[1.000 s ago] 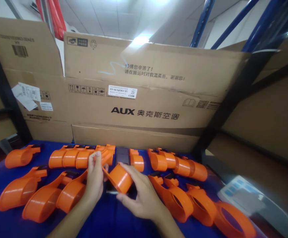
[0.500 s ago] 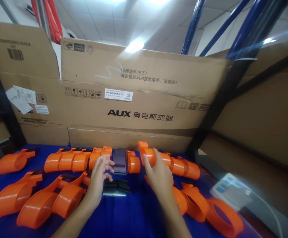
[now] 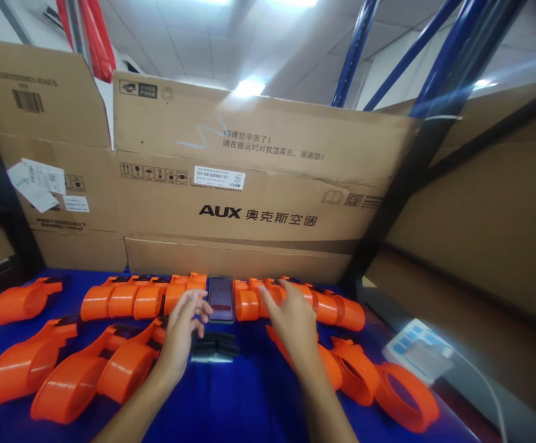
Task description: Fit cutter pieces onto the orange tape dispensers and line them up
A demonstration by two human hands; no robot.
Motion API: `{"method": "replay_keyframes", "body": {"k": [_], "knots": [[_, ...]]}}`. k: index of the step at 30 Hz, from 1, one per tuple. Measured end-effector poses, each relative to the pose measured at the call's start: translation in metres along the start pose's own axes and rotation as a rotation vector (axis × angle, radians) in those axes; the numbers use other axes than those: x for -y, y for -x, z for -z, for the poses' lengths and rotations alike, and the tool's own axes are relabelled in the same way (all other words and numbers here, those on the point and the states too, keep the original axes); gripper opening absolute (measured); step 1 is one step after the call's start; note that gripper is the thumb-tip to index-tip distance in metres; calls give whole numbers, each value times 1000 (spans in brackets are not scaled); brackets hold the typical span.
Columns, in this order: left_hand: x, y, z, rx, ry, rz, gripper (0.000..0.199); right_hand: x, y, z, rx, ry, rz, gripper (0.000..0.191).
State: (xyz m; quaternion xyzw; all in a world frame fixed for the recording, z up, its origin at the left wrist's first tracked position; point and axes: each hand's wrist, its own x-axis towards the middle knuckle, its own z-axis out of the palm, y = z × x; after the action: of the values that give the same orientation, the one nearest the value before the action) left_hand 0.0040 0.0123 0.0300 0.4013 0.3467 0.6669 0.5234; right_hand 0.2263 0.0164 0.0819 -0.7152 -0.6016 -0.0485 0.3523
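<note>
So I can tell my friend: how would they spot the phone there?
Below the big cardboard panel lies a blue surface. Near its far edge, between orange parts, lies the phone: flat, dark and rectangular, unlike its rounded orange neighbours.

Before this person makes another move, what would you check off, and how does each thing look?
1. Left hand free: ok; nothing shows in the left hand, its fingers loosely curled.
2. Right hand free: cannot tell; the right hand overlaps the back-right row of orange rings, and contact is unclear.
3. Phone in sight: ok; the phone lies between the back rows.
4. Black strips in sight: ok; the black strips lie on the blue tabletop.
5. Front-right orange rings fully visible: not ok; the right hand and forearm hide part of them.
</note>
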Motion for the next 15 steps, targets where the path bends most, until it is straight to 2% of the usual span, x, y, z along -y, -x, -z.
{"method": "replay_keyframes", "body": {"k": [2, 4, 8, 11, 15], "knots": [[0, 0, 0, -11, 5, 11, 47, -7, 6, 17, -35, -51, 40, 48], [0, 0, 1, 0, 3, 23, 46, -17, 15, 38, -19, 10, 73, 41], [2, 2, 0, 35, -39, 30, 40, -38, 36, 67, 150, 296, 116, 32], [5, 3, 0, 63, -77, 39, 37, -48, 49, 70, 262, 372, 126, 27], [8, 3, 1, 98, -105, 73, 38, -53, 57, 66, 267, 389, 117, 33]]}}
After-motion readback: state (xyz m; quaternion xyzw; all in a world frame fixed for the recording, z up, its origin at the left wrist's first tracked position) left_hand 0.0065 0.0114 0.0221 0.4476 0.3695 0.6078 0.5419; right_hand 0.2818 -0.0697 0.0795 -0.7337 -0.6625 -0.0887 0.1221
